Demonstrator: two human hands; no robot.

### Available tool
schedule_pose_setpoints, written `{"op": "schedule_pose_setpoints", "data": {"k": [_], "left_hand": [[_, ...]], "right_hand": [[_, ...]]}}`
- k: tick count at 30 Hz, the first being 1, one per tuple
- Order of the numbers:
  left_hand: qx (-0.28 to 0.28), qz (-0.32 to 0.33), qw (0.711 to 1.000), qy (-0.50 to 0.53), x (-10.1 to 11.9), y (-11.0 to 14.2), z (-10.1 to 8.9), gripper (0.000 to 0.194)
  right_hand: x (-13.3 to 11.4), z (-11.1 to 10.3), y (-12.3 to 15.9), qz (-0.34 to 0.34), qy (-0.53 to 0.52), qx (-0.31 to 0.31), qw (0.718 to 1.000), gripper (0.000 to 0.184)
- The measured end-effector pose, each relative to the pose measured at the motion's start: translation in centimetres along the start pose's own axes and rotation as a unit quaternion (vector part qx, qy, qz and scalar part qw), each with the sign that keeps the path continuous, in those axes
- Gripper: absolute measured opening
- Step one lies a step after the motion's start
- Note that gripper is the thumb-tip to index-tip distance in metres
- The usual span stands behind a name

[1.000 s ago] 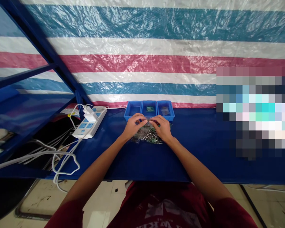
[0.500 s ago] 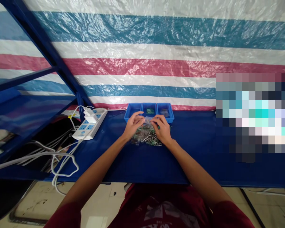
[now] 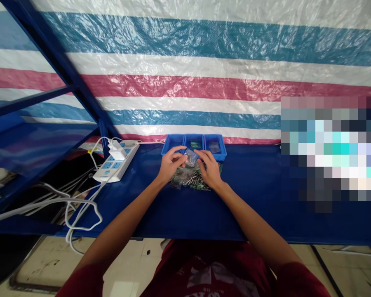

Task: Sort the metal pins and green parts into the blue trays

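Note:
A small clear plastic bag (image 3: 191, 156) is held up between my two hands, with what look like a few small metal pieces inside. My left hand (image 3: 170, 165) pinches its left side between thumb and fingers. On the other side, the fingertips of my right hand (image 3: 210, 168) close on the bag's upper right edge. Below the hands lies a loose pile of metal screw-like pieces (image 3: 195, 180), mixed with clear bags and small green items. Just behind stands a blue three-compartment tray (image 3: 173, 141); green packets (image 3: 194, 145) lie in its middle section and clear packets (image 3: 214, 147) in the right one.
A white power strip (image 3: 113, 167) with a plugged-in charger (image 3: 116, 150) rests on the blue table (image 3: 185, 218) at left. White cables (image 3: 83, 206) loop over the table's edge there. A blue metal frame (image 3: 54, 53) rises at left; striped sheeting (image 3: 188, 86) hangs behind. The right side is pixelated.
The plastic bag has been raised and turned so that its face and contents show more. My right hand has shifted slightly left; the left hand has barely moved.

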State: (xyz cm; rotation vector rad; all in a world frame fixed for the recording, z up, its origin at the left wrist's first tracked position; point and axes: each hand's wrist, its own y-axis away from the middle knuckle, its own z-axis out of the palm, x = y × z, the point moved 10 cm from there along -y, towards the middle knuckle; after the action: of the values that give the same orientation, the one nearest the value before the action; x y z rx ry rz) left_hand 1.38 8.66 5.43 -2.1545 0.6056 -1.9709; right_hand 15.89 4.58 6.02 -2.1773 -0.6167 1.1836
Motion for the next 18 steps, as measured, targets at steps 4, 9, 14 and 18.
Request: {"op": "schedule_pose_setpoints", "data": {"k": [4, 9, 14, 18], "left_hand": [[-0.049, -0.031, 0.998, 0.03, -0.5, 0.0, 1.0, 0.039], [-0.043, 0.031, 0.997, -0.049, 0.4, 0.1, 1.0, 0.043], [-0.063, -0.014, 0.997, -0.039, -0.8, 0.0, 1.2, 0.035], [-0.057, -0.041, 0.998, -0.001, -0.9, 0.0, 0.8, 0.04]], "right_hand": [[-0.3, -0.5, 0.0, -0.024, 0.013, 0.025, 0.999, 0.025], [0.4, -0.6, -0.3, 0.025, -0.006, 0.018, 0.999, 0.025], [0.7, -0.3, -0.2, 0.038, -0.029, -0.003, 0.999, 0.035], [0.1, -0.3, -0.1, -0.004, -0.024, 0.004, 1.0, 0.037]]}}
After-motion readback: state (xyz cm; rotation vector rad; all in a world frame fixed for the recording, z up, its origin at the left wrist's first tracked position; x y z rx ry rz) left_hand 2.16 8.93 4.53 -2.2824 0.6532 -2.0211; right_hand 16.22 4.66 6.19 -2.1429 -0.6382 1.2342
